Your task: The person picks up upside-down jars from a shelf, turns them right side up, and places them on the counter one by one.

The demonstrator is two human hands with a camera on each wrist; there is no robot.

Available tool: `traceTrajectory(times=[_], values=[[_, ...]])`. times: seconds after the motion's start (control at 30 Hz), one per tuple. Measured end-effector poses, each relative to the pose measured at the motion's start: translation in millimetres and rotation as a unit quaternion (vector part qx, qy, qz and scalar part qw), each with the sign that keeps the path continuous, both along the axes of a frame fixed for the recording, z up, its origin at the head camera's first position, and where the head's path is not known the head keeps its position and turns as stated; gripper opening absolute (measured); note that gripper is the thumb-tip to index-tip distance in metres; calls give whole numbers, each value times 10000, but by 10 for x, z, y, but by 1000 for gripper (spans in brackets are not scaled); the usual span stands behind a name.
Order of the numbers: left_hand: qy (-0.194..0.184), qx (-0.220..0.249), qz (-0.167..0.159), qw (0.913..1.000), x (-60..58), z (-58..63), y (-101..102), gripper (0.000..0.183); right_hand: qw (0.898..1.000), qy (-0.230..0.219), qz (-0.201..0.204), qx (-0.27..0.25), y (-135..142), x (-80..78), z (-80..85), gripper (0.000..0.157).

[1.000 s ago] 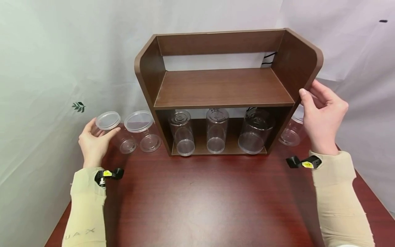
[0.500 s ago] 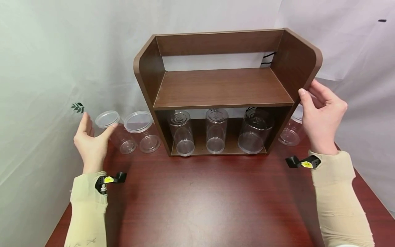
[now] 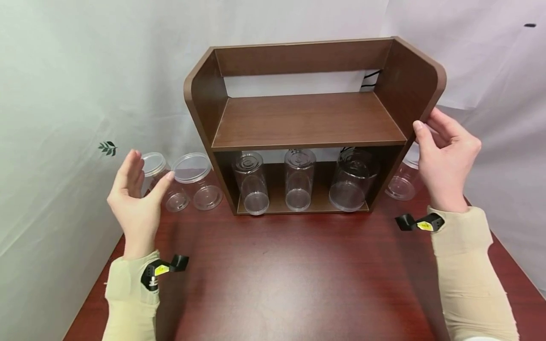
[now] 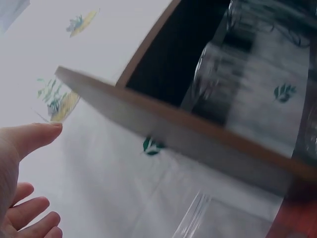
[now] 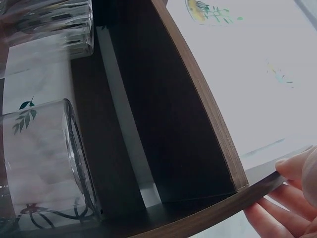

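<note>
My left hand (image 3: pixel 138 201) is held up with thumb and fingers spread, nothing between them. Behind it on the table stands a narrow clear jar (image 3: pixel 155 166), partly hidden by the hand, and beside that a wider lidded clear jar (image 3: pixel 193 168). With thumb and fingers my right hand (image 3: pixel 448 161) grips the front edge of the right side panel of a brown two-tier shelf (image 3: pixel 307 121). In the right wrist view that hand (image 5: pixel 292 198) pinches the panel's edge. Another lidded jar (image 3: pixel 403 182) stands right of the shelf, partly behind this hand.
In the shelf's lower tier stand three clear jars: a narrow left jar (image 3: pixel 251 184), a middle jar (image 3: pixel 300 182) and a wide right jar (image 3: pixel 351 182). A red-brown table (image 3: pixel 290 265) carries everything. White curtain (image 3: pixel 128 61) hangs behind and at both sides.
My left hand has let go of the narrow jar's lid, opened, and drawn back toward me and to the right. The right hand keeps its grip on the panel; the jars look unmoved.
</note>
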State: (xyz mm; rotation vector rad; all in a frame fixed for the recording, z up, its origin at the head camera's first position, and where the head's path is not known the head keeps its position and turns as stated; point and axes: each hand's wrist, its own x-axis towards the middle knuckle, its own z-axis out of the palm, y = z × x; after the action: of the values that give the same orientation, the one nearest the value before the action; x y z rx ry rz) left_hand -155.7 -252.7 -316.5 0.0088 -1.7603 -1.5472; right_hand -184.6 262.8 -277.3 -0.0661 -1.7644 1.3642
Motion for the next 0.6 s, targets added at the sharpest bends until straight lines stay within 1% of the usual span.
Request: traceTrajectory(times=[0.07, 0.17, 0.27, 0.33, 0.4, 0.47, 0.5, 0.6], values=[[111, -117, -131, 9998, 36, -13, 64, 72, 10000, -8, 2, -2, -4, -1, 3, 32], [206, -153, -364, 9990, 82, -36, 167, 71, 10000, -22, -13, 23, -12, 2, 9, 32], [291, 41, -660, 9974, 117, -72, 268, 72, 10000, -48, -8, 60, -19, 6, 16, 33], [258, 42, -786, 9966, 137, -102, 331, 73, 10000, -60, -10, 75, -22, 8, 18, 33], [192, -72, -873, 9960, 157, -129, 393, 73, 10000, -64, -14, 66, -23, 9, 19, 33], [110, -281, -899, 9955, 182, -143, 463, 72, 10000, -64, -28, 58, -23, 11, 20, 33], [57, -373, -906, 9952, 202, -143, 502, 71, 10000, -68, -26, 53, -23, 12, 21, 33], [-34, -463, -1056, 9933, 274, -116, 633, 68, 9999, -90, -26, 43, -22, 17, 25, 33]])
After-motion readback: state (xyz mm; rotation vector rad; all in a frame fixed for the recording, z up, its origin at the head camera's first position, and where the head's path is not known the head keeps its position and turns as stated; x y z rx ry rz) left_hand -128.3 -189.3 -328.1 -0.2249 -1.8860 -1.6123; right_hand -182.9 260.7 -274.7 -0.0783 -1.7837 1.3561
